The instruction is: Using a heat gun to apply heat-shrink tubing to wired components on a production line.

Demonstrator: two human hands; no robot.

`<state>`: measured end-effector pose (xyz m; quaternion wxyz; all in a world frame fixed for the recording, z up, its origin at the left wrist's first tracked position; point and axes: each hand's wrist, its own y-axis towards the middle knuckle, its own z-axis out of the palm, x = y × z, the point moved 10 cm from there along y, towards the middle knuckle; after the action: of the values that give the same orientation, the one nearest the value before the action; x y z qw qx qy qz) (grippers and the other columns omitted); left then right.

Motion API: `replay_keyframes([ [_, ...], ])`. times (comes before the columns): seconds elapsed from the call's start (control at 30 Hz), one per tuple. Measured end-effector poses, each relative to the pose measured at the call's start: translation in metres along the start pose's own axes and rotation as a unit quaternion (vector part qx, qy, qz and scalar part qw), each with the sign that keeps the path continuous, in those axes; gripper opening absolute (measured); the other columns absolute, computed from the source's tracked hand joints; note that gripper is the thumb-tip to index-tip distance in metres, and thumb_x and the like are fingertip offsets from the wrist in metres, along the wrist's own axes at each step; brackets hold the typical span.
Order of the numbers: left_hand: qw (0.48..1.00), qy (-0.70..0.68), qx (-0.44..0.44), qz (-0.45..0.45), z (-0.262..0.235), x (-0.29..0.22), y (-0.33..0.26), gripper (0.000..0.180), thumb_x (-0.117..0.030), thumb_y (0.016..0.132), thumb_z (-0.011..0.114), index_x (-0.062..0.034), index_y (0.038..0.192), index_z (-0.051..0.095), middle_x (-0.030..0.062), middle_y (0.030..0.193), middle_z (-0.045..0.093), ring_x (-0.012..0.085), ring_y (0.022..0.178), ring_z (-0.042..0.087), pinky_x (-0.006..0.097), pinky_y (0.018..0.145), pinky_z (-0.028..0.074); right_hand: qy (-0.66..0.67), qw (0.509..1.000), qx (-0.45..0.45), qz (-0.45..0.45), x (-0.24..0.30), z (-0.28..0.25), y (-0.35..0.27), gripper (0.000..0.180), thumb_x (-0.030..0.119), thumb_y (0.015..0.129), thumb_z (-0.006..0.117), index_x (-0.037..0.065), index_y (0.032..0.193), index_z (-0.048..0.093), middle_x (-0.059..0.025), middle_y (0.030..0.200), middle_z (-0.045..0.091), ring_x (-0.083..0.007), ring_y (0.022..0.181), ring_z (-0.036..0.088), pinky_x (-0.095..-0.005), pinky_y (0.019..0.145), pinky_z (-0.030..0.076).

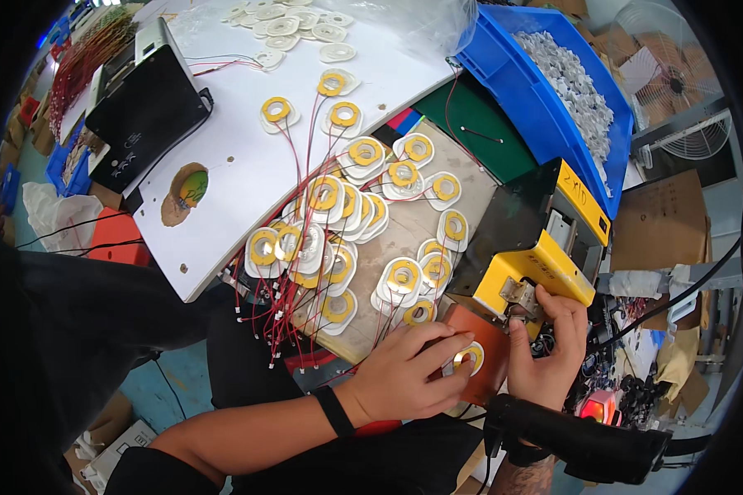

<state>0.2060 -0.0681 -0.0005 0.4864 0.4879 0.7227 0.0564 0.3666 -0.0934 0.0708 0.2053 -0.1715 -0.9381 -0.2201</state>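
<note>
**A:** What are the two hands doing?

**B:** The left hand [409, 371] lies palm down over a small white disc with a yellow ring [469, 356]. Its fingers are together and curled, fingertips pressing the disc flat onto an orange-brown pad [489, 375] at the front of a yellow and black bench machine [545, 247]. A black band circles that wrist.

**A:** And the right hand?

**B:** The right hand [545, 351] is just beside the left, upright against the machine's front. Its fingers are bunched close at a small metal fitting [518, 295] under the yellow housing; I cannot tell whether they pinch anything. A black device [586, 445] is strapped along that forearm.

**A:** What surrounds them?

**B:** Above and left of the hands, a heap of like discs [347, 231], each white with a yellow ring and thin red wires trailing down, overlaps on a tan board. Beyond it lies a white panel [248, 157] bearing a few more discs. A black box [144, 111] sits at the upper left. A blue bin [537, 91] of small grey parts stands at the upper right, well apart from the hands.
</note>
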Motion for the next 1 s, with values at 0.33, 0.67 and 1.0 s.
replay_keyframes([
  [0.33, 0.999, 0.028, -0.013, 0.010, -0.002, -0.004, 0.000, 0.031, -0.029, 0.075, 0.084, -0.0183, 0.104, 0.078, 0.0029, 0.137, 0.066, 0.0272, 0.119, 0.059, 0.039, 0.092, 0.054, 0.001, 1.000, -0.003, 0.000, 0.002, -0.003, 0.002, 0.047, -0.008, 0.076, 0.078, 0.002, 0.122, 0.071, -0.0148, 0.109, 0.062, -0.0315, 0.100, 0.065, -0.0379, 0.091, 0.052],
  [0.67, 0.999, 0.031, -0.033, 0.014, -0.004, -0.008, 0.000, 0.028, -0.022, 0.078, 0.081, -0.0153, 0.105, 0.077, 0.0047, 0.132, 0.067, 0.0290, 0.117, 0.060, 0.040, 0.093, 0.056, 0.049, 0.998, 0.030, -0.010, -0.012, -0.007, 0.000, 0.052, -0.011, 0.078, 0.075, 0.002, 0.129, 0.072, -0.0151, 0.110, 0.064, -0.0294, 0.105, 0.067, -0.0365, 0.097, 0.052],
  [1.0, 0.999, 0.033, -0.021, 0.019, 0.000, -0.007, -0.001, 0.035, -0.024, 0.077, 0.081, -0.0172, 0.110, 0.076, 0.0050, 0.135, 0.066, 0.0298, 0.118, 0.059, 0.041, 0.094, 0.056, -0.016, 0.998, 0.017, -0.061, -0.007, -0.005, -0.003, 0.052, -0.004, 0.077, 0.074, 0.002, 0.128, 0.070, -0.0157, 0.110, 0.060, -0.0335, 0.101, 0.066, -0.0408, 0.091, 0.055],
])
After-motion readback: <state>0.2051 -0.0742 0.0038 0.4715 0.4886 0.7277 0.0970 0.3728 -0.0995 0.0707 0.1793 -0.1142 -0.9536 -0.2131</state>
